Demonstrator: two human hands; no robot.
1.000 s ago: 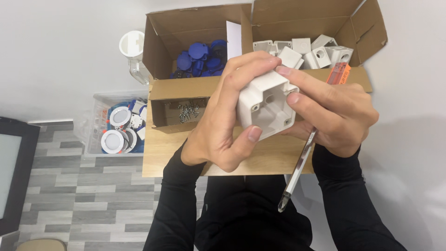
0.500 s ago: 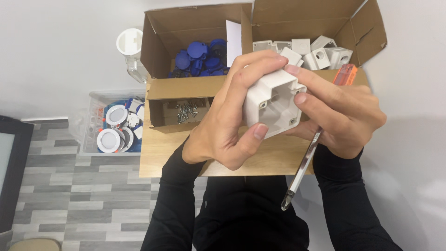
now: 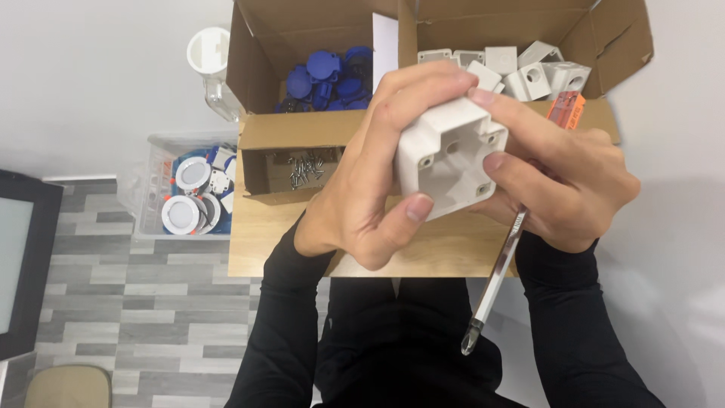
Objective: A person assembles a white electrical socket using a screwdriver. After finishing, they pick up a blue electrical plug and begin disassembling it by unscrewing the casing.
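Screwdriver [image 3: 495,281] tip pointing to 7 o'clock from the right hand [image 3: 563,185], left hand [image 3: 370,189] and right fingers clasping a white plastic box [image 3: 449,155] above the wooden counter [image 3: 260,245], screws [image 3: 306,168] at 9 o'clock, blue caps [image 3: 328,79] at 11 o'clock, white boxes [image 3: 529,72] in cardboard at 1 o'clock

Two open brown cardboard boxes [image 3: 264,45] [image 3: 604,30] on table; smaller carton [image 3: 291,162] in front; clear plastic bin [image 3: 147,181] left.

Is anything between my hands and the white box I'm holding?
Nothing visible. The left hand and right hand both grip the white box directly; the screwdriver is tucked in the right hand, pointing away from the box.
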